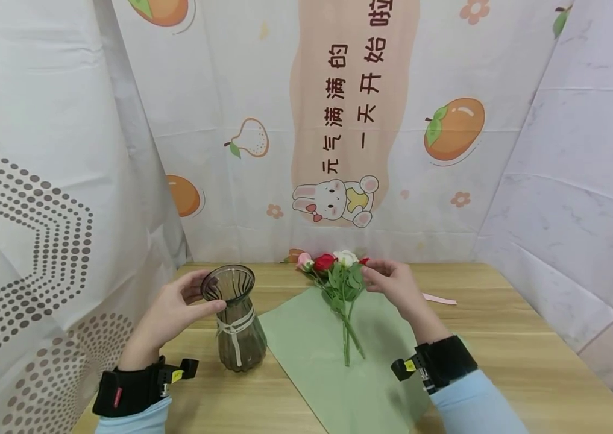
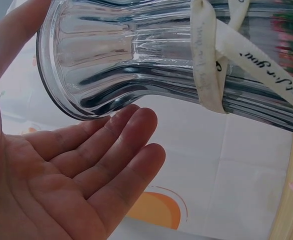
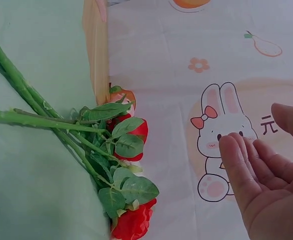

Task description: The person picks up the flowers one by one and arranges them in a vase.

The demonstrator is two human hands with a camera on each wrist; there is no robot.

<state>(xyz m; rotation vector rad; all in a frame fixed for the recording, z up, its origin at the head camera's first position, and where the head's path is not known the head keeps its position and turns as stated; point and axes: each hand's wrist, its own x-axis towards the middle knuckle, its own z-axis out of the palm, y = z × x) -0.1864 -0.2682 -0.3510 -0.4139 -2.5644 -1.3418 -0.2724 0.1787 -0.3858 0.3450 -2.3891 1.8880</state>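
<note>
On the left of the table a ribbed, smoky glass vase [image 1: 242, 346] stands upright, a cream ribbon [image 2: 206, 55] with printed words tied round its neck. My left hand [image 1: 176, 308] is at its flared mouth, thumb along the near side. The left wrist view shows its fingers loosely extended, fingertips right at the glass. Artificial roses lie with crossed green stems [image 1: 346, 337]: pink [image 1: 304, 260], red [image 1: 324, 263] and white [image 1: 345, 258], plus another red bloom [image 3: 134, 222]. Beside the blooms hovers my right hand [image 1: 397, 288], fingers relaxed, holding nothing.
A sheet of light green paper [image 1: 306, 355] lies under the stems on the wooden table [image 1: 507, 355]. Behind the right hand is a pink strip [image 1: 442, 299]. Printed curtains [image 1: 241, 199] close off the table's back and sides.
</note>
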